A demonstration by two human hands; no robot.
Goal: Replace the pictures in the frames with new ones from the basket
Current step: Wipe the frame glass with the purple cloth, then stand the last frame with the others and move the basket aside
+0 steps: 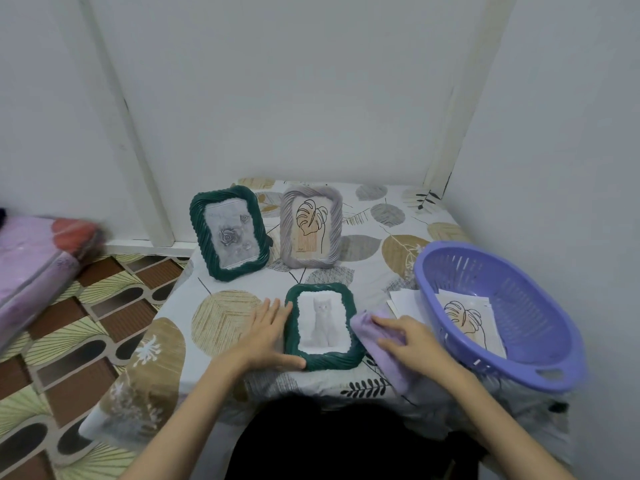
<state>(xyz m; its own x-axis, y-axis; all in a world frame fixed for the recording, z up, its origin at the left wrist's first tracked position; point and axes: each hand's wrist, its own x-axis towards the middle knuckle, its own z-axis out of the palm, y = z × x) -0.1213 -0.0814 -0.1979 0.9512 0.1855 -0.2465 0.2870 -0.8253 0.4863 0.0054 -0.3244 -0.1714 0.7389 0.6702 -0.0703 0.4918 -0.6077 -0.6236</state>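
Observation:
A green frame (pixel 323 362) with a cat picture lies flat on the table in front of me. My left hand (pixel 268 334) rests against its left edge, fingers straight, thumb at its bottom corner. My right hand (pixel 412 341) lies on a lilac cloth (pixel 384 358) just right of that frame, fingers curled over it. A second green frame (pixel 228 232) with a rose picture and a lilac frame (pixel 310 225) with a leaf drawing stand upright behind. The purple basket (pixel 540 327) at the right holds pictures (pixel 467 318), a leaf drawing on top.
White papers (pixel 403 301) lie on the leaf-patterned tablecloth (pixel 221 320) between the cloth and the basket. Walls close off the table's back and right. A pink wrapped bundle (pixel 38 265) sits on the patterned floor to the left.

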